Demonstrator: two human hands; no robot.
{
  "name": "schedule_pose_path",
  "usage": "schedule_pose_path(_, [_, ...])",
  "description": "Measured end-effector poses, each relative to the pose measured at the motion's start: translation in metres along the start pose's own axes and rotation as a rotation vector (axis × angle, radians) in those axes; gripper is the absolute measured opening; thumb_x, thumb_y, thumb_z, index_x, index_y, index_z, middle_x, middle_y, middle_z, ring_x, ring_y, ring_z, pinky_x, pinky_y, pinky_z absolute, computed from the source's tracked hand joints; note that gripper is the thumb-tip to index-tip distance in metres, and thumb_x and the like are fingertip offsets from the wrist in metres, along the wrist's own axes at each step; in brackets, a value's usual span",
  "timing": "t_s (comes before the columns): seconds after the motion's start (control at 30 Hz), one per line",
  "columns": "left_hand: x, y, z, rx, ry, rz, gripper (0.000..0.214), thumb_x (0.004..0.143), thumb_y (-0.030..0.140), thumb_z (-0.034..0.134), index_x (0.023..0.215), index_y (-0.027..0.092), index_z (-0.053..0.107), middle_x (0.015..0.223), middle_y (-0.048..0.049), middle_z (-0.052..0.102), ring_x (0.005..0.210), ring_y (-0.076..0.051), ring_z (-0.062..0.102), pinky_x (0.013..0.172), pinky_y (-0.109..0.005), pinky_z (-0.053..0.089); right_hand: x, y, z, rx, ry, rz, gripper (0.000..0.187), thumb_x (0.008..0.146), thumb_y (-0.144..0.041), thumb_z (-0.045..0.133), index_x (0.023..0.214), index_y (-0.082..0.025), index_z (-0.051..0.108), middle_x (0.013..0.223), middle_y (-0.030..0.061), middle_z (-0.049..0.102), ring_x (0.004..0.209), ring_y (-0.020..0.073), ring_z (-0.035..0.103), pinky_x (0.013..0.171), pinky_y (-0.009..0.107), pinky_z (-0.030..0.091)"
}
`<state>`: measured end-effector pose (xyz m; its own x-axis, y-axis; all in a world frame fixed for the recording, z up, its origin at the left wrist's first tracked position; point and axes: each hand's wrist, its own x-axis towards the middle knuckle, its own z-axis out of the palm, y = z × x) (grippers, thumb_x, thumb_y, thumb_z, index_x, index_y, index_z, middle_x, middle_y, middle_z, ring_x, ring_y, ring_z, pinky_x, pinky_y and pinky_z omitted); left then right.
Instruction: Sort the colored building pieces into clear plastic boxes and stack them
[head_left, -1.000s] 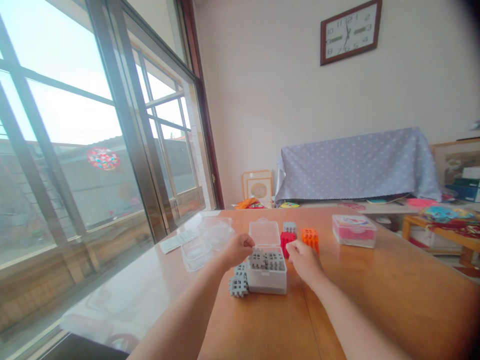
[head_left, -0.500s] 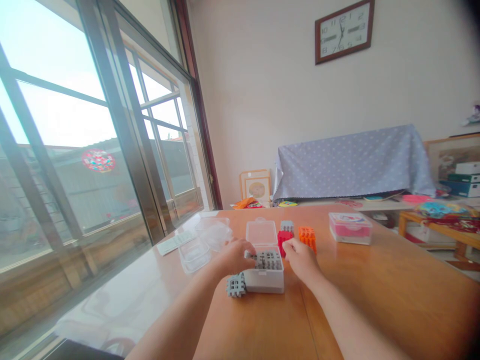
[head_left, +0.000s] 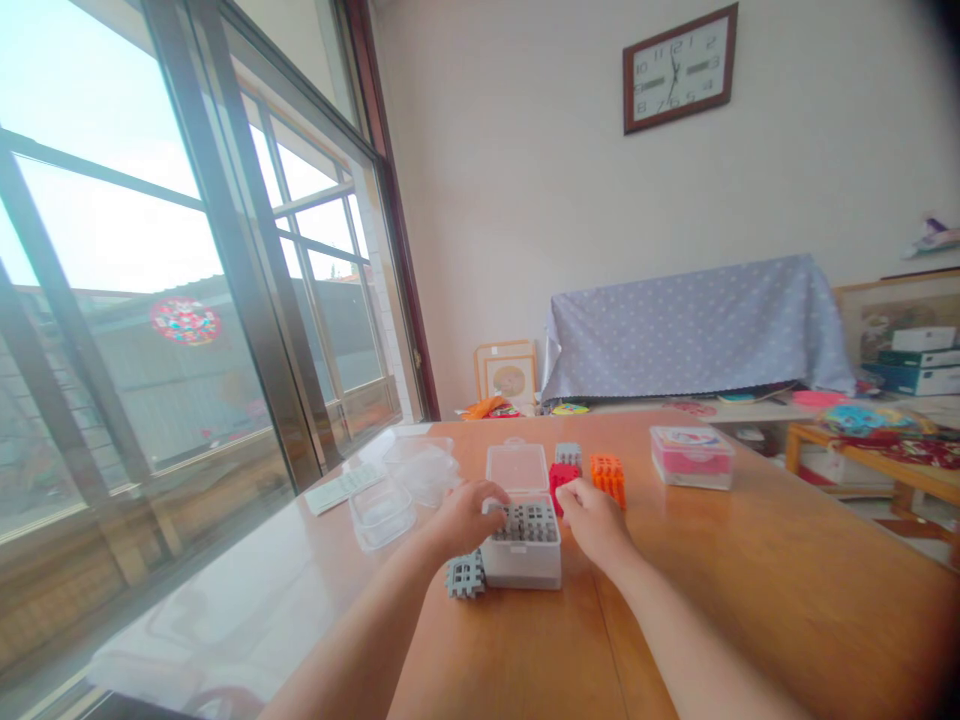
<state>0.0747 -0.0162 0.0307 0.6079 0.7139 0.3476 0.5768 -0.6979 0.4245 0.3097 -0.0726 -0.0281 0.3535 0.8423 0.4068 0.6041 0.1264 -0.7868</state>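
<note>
A clear plastic box [head_left: 523, 567] stands on the table with its hinged lid [head_left: 517, 468] raised at the back. Grey interlocking building blocks [head_left: 529, 522] fill it in rows. My left hand [head_left: 466, 515] reaches over the box's left rim, its thumb and fingers curled about the blocks at that end. At the right rim is my right hand [head_left: 596, 512], fingers closed; what they hold, if anything, is hidden. Just behind that hand sits a red block stack [head_left: 561, 480], partly covered. A grey block piece [head_left: 465, 576] leans against the box's front left corner.
Beyond the box stand a grey stack [head_left: 568, 456] and an orange stack [head_left: 608, 480]. Farther right is a closed box with pink contents [head_left: 691, 458]. Clear empty containers [head_left: 384, 512], plastic bags [head_left: 426, 462] and a paper sheet [head_left: 343, 488] lie left.
The view has shifted slightly, moving the scene a little left in the picture. Both hands stay at the box with nearly the same pose.
</note>
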Motion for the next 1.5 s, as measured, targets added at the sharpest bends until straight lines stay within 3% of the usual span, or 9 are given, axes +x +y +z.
schedule_pose_path(0.13, [0.001, -0.016, 0.008, -0.077, 0.161, -0.088, 0.029, 0.076, 0.012, 0.052, 0.097, 0.02, 0.07, 0.094, -0.0034, 0.07, 0.089, -0.018, 0.063, 0.082, -0.03, 0.049, 0.0, 0.002, 0.002, 0.016, -0.019, -0.017, 0.037, 0.092, -0.048, 0.044, 0.075, -0.022, 0.064, 0.064, -0.0001, 0.065, 0.062, 0.0174, 0.06, 0.06, 0.027, 0.038])
schedule_pose_path(0.27, [-0.002, -0.021, 0.011, -0.074, 0.214, -0.128, 0.025, 0.079, 0.012, 0.049, 0.089, 0.019, 0.07, 0.085, -0.0031, 0.07, 0.085, -0.018, 0.063, 0.078, -0.029, 0.048, 0.0, 0.003, 0.003, 0.013, -0.043, -0.016, 0.037, 0.091, -0.048, 0.045, 0.073, -0.022, 0.063, 0.06, -0.0005, 0.064, 0.059, 0.0174, 0.059, 0.059, 0.027, 0.038])
schedule_pose_path(0.6, [-0.016, -0.007, 0.009, -0.04, 0.193, -0.079, 0.023, 0.081, 0.018, 0.054, 0.089, 0.023, 0.075, 0.088, -0.004, 0.07, 0.098, -0.022, 0.062, 0.087, -0.033, 0.048, -0.005, 0.0, 0.007, 0.0, -0.054, -0.044, 0.036, 0.091, -0.05, 0.047, 0.071, -0.022, 0.06, 0.061, -0.0004, 0.065, 0.061, 0.0181, 0.06, 0.058, 0.027, 0.038])
schedule_pose_path(0.77, [-0.023, -0.013, -0.001, -0.265, 0.246, -0.194, 0.032, 0.079, 0.015, 0.049, 0.103, 0.019, 0.07, 0.102, -0.0052, 0.07, 0.097, -0.02, 0.063, 0.091, -0.035, 0.048, -0.003, 0.001, 0.004, -0.005, -0.036, -0.061, 0.035, 0.09, -0.048, 0.047, 0.075, -0.022, 0.064, 0.067, 0.0014, 0.068, 0.065, 0.0193, 0.062, 0.062, 0.028, 0.04])
schedule_pose_path(0.9, [-0.043, -0.023, -0.011, -0.392, 0.251, -0.288, 0.026, 0.081, 0.019, 0.051, 0.102, 0.016, 0.066, 0.101, -0.0056, 0.07, 0.094, -0.019, 0.063, 0.087, -0.034, 0.049, -0.002, 0.003, 0.002, -0.005, -0.049, -0.028, 0.037, 0.09, -0.052, 0.046, 0.078, -0.022, 0.065, 0.065, 0.0008, 0.068, 0.066, 0.0202, 0.063, 0.064, 0.029, 0.041])
schedule_pose_path(1.07, [-0.08, -0.039, -0.01, -0.443, 0.157, -0.307, 0.035, 0.084, 0.037, 0.062, 0.114, 0.018, 0.064, 0.113, -0.0078, 0.068, 0.106, -0.023, 0.061, 0.092, -0.036, 0.047, -0.003, 0.003, 0.002, -0.005, -0.076, -0.013, 0.038, 0.09, -0.053, 0.045, 0.078, -0.022, 0.064, 0.064, 0.0005, 0.068, 0.065, 0.0205, 0.064, 0.066, 0.03, 0.043])
schedule_pose_path(1.2, [-0.102, -0.049, -0.003, -0.44, 0.04, -0.276, 0.057, 0.073, 0.042, 0.076, 0.124, 0.023, 0.06, 0.127, -0.0084, 0.061, 0.121, -0.027, 0.053, 0.098, -0.037, 0.044, -0.004, 0.002, 0.001, -0.001, -0.067, -0.012, 0.039, 0.09, -0.054, 0.045, 0.078, -0.022, 0.064, 0.064, 0.0006, 0.068, 0.066, 0.0206, 0.065, 0.066, 0.03, 0.043])
schedule_pose_path(1.33, [-0.111, -0.047, 0.002, -0.518, -0.064, -0.33, 0.068, 0.068, 0.031, 0.078, 0.131, 0.025, 0.053, 0.126, -0.0059, 0.059, 0.105, -0.022, 0.06, 0.087, -0.034, 0.048, -0.004, 0.0, 0.001, 0.016, -0.055, -0.01, 0.04, 0.089, -0.055, 0.046, 0.079, -0.022, 0.065, 0.063, 0.0005, 0.068, 0.066, 0.0207, 0.065, 0.066, 0.03, 0.043])
schedule_pose_path(1.5, [-0.109, -0.035, -0.002, -0.506, -0.067, -0.295, 0.051, 0.071, 0.026, 0.073, 0.12, 0.022, 0.059, 0.109, -0.0032, 0.065, 0.092, -0.019, 0.061, 0.079, -0.029, 0.048, -0.006, -0.002, 0.001, -0.004, -0.057, -0.001, 0.039, 0.089, -0.054, 0.046, 0.077, -0.022, 0.066, 0.063, 0.0004, 0.068, 0.066, 0.0208, 0.064, 0.065, 0.03, 0.043])
